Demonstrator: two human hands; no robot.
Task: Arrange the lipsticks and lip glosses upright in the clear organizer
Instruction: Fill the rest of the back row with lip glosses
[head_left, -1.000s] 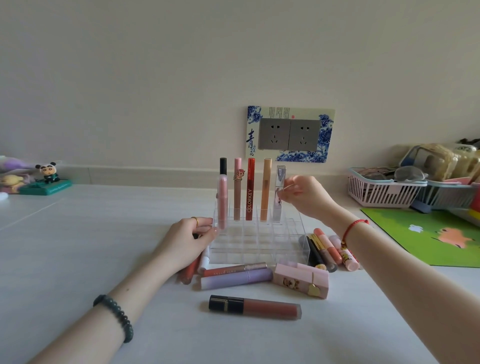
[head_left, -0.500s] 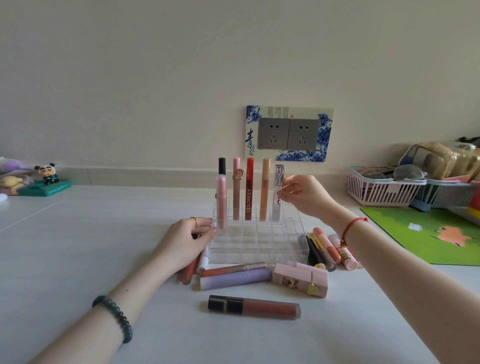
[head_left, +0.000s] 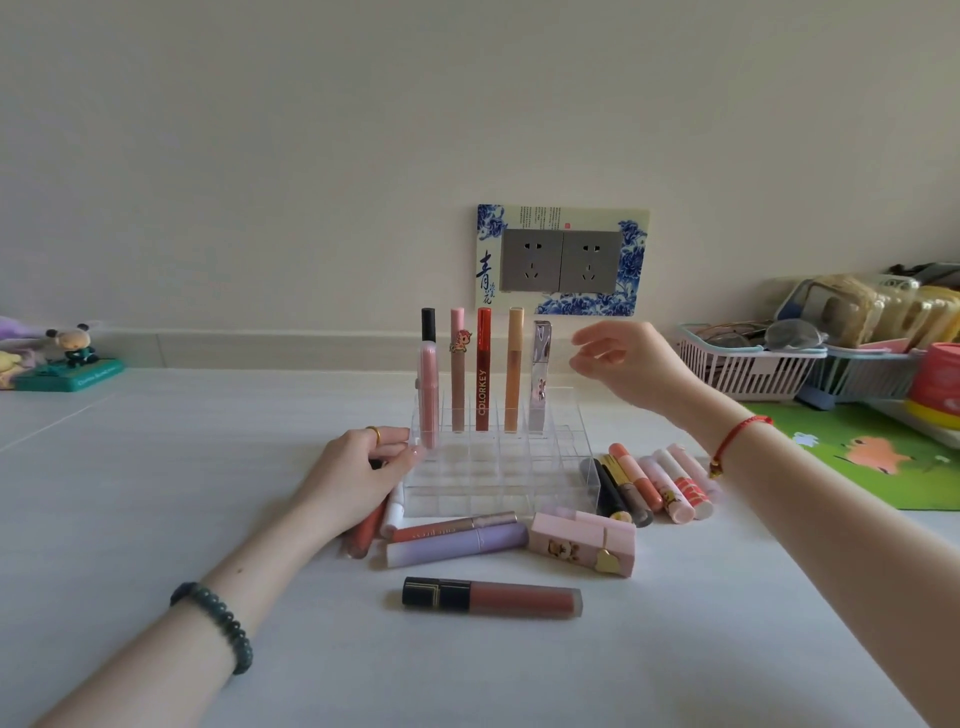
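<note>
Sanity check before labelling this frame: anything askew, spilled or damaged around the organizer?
Nothing spilled or damaged. Five tubes stand upright in the clear organizer; the silver tube may lean slightly. The rest, such as the purple tube, lie flat on the table, not yet slotted.

red gloss (head_left: 483, 374), lilac tube (head_left: 457, 544), pink box (head_left: 576, 540) w/ gold heart (head_left: 607, 562), blue-white floral socket frame (head_left: 631, 244)

surface: pale tabletop (head_left: 675, 649), runs back to the wall
middle: clear organizer (head_left: 467, 500), sitting flat
just in front: purple tube (head_left: 457, 544) and pink box (head_left: 582, 543), both lying down
nearer the front edge: dark-capped gloss (head_left: 491, 597), on its side
right of organizer: bunch of tubes (head_left: 636, 475), side by side
right edge: green mat (head_left: 857, 457), white basket (head_left: 737, 371) behind it
far left corner: teal stand (head_left: 67, 375)
</note>
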